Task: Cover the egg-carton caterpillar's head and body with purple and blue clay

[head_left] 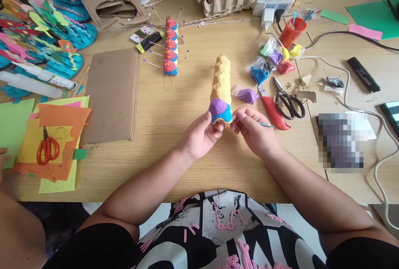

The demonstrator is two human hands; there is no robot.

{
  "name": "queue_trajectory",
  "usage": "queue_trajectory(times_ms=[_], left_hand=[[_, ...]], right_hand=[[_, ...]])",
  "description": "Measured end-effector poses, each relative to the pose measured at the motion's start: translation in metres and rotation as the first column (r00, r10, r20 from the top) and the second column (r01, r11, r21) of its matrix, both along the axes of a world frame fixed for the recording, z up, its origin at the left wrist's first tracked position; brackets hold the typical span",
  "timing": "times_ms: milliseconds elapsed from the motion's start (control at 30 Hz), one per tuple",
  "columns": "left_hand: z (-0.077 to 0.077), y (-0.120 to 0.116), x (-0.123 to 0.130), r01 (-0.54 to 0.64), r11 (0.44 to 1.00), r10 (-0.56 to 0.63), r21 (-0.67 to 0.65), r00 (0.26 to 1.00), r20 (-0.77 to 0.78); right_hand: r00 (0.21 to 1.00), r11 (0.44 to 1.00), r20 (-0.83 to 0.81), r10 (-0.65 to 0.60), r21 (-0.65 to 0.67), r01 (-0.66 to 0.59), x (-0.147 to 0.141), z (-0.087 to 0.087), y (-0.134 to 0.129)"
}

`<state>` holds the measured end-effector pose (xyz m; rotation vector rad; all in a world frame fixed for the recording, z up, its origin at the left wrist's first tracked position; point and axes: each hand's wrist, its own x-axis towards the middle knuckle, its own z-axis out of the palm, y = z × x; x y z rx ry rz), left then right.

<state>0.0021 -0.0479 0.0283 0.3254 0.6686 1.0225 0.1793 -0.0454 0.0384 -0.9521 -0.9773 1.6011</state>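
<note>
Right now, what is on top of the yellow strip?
The strip carries purple clay and blue clay at its near end, held by the left hand; the surface underneath is covered, so not visible.

Yellow strip [221, 78], partly purple and blue

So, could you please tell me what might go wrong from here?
The left hand has its thumb at the edge of the purple covering on the bumpy yellow strip; if that covering is soft, it might dent.

The right hand, holding a thin blue stick, is close to the blue covering; a slip could smudge it.

The black-handled scissors lie beyond the right hand and might get bumped.
</note>
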Motion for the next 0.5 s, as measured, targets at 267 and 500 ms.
queue_trajectory(times_ms=[267,500], left_hand=[[0.004,0.000,0.001,-0.032,0.994,0.032,-0.105,0.999,-0.002],[0.001,-0.003,0.004,0.009,0.999,-0.007,-0.034,0.998,0.055]], right_hand=[[0.984,0.998,-0.167,-0.055,0.029,0.060,0.003,0.012,0.001],[0.982,0.999,-0.186,-0.018,0.030,0.024,-0.002,0.010,-0.001]])
